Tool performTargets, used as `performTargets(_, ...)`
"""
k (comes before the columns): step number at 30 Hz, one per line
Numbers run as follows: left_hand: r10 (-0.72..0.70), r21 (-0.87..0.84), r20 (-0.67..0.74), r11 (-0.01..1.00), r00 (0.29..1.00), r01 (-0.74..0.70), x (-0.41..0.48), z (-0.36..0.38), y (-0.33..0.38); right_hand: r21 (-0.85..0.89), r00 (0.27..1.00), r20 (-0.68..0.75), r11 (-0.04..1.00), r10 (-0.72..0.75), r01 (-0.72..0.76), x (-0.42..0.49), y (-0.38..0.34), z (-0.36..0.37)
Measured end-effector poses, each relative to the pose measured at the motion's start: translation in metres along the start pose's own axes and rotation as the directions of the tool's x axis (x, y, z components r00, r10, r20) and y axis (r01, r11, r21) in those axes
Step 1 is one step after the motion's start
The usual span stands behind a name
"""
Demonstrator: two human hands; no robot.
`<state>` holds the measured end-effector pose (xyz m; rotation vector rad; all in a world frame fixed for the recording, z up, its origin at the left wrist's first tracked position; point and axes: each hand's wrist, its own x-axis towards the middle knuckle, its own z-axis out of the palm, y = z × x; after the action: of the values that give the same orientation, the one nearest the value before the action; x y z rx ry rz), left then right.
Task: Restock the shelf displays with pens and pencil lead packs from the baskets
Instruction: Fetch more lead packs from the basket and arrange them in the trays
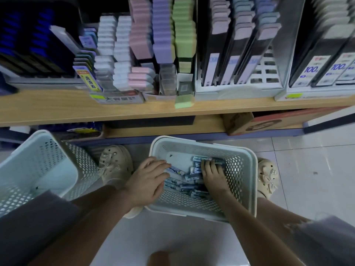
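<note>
A pale perforated basket [247,169] sits on the floor between my feet and holds several blue-and-white pencil lead packs [189,177]. My left hand [148,181] reaches over the basket's left wall, its straight fingers lying flat on packs at the left side. My right hand [212,172] is inside the basket with its fingers curled over a few packs near the far side. Above, on the wooden shelf [57,110], stand display racks of small pastel and white packs [146,43].
A second pale basket [38,166] stands tilted at the left on the floor. Black-and-white display trays [240,77] fill the shelf's right half. A loose green pack [184,100] lies at the shelf edge. A cardboard box [259,123] sits under the shelf. White floor tiles spread to the right.
</note>
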<state>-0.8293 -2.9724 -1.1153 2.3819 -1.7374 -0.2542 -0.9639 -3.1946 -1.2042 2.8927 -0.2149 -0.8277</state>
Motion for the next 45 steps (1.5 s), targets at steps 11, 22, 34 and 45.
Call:
performTargets(11,0.017,0.009,-0.026,1.0,1.0,-0.017,-0.002,0.003,-0.001,-0.211,0.995,-0.011,0.973,-0.096,0.091,0.004,0.005,0.001)
performTargets(22,0.041,-0.005,-0.048,0.999,0.998,-0.041,-0.002,0.003,-0.002,-0.075,0.995,-0.061,0.995,-0.076,0.072,-0.002,0.001,-0.024)
performTargets(34,-0.444,-0.609,0.352,0.56,0.824,0.562,0.028,-0.055,0.058,0.83,0.961,-0.268,0.522,0.063,0.197,-0.075,-0.007,-0.154)
performTargets(45,-0.426,-0.867,0.157,0.373,0.891,0.331,-0.009,-0.171,0.094,0.911,0.91,-0.413,0.014,0.035,0.413,-0.155,-0.036,-0.268)
